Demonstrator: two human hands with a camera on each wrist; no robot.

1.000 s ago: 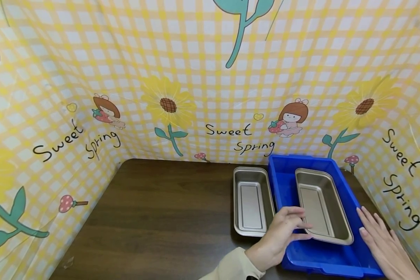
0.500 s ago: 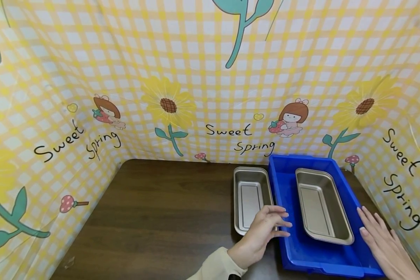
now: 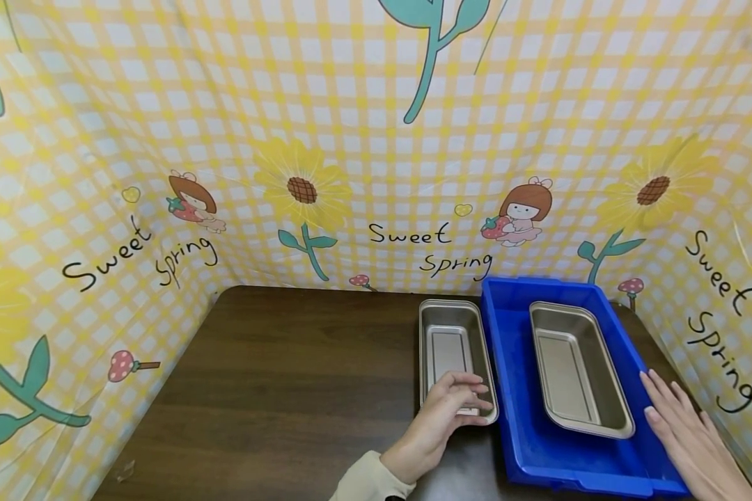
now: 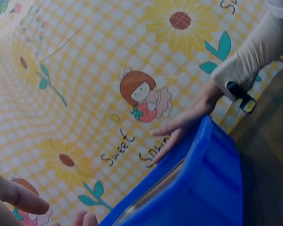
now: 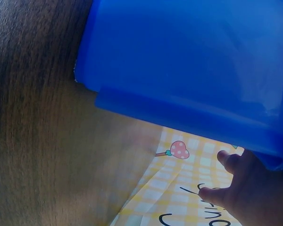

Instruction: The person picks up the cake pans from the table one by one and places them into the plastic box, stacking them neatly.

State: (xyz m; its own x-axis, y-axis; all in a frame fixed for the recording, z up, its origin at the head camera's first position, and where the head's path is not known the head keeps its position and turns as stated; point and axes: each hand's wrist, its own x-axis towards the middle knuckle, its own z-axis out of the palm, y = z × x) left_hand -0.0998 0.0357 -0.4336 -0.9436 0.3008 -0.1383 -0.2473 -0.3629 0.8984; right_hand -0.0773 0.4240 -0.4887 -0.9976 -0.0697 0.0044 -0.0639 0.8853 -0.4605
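Note:
My left hand [image 3: 435,421] is over the front end of a metal loaf pan [image 3: 448,344], fingers loosely bent and pointing right; whether they touch its rim I cannot tell. That pan stands on the table, just left of a blue plastic tray [image 3: 576,465]. Inside the tray sits a second loaf pan [image 3: 567,372], slightly angled, with no hand on it. My right hand [image 3: 689,431] rests with straight fingers on the tray's right rim. In the left wrist view, the right hand [image 4: 193,113] appears beyond the tray's wall [image 4: 217,174].
Dark wooden table [image 3: 288,390] extends to the left of the pans. A yellow checked cloth [image 3: 376,160] printed with flowers encloses the back and both sides. A small clear scrap [image 3: 125,471] lies near the table's left front.
My left hand has moved left, from the near left rim of the pan in the tray to above the other pan. Both pans, the tray and my right hand have kept their places.

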